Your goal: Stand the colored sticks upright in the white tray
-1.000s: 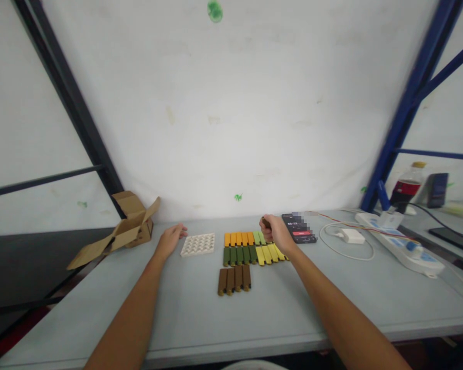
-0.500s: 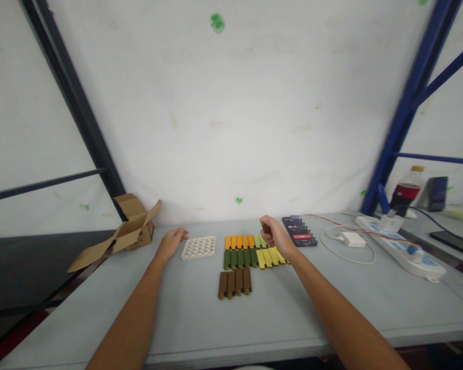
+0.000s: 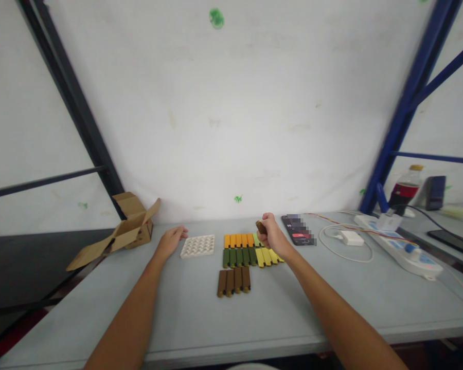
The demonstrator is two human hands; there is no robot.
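My right hand point(image 3: 270, 231) is closed around a brown stick point(image 3: 261, 227), held above the right end of the coloured rows. Its upper end sticks out past the fingers. My left hand point(image 3: 173, 238) lies on the table at the left side of a white tray point(image 3: 198, 246) with a grid of round hollows. Its fingers are loosely stretched and hold nothing. In front lie rows of similar sticks: orange ones point(image 3: 238, 240), light green ones point(image 3: 256, 239), dark green ones point(image 3: 239, 257), yellow ones point(image 3: 268, 257) and, nearest me, brown ones point(image 3: 233, 281). My right hand partly hides the light green ones.
A phone point(image 3: 298, 230) with a partly blurred screen lies right of my hand. Farther right are a white adapter point(image 3: 351, 238) with a looped cable, a power strip point(image 3: 405, 253) and a cola bottle point(image 3: 406, 189). An opened cardboard box point(image 3: 133, 231) stands at the left edge.
My right hand has shifted slightly left and turned, so more of the brown stick shows. My left hand stays beside the tray. The view has moved slightly.
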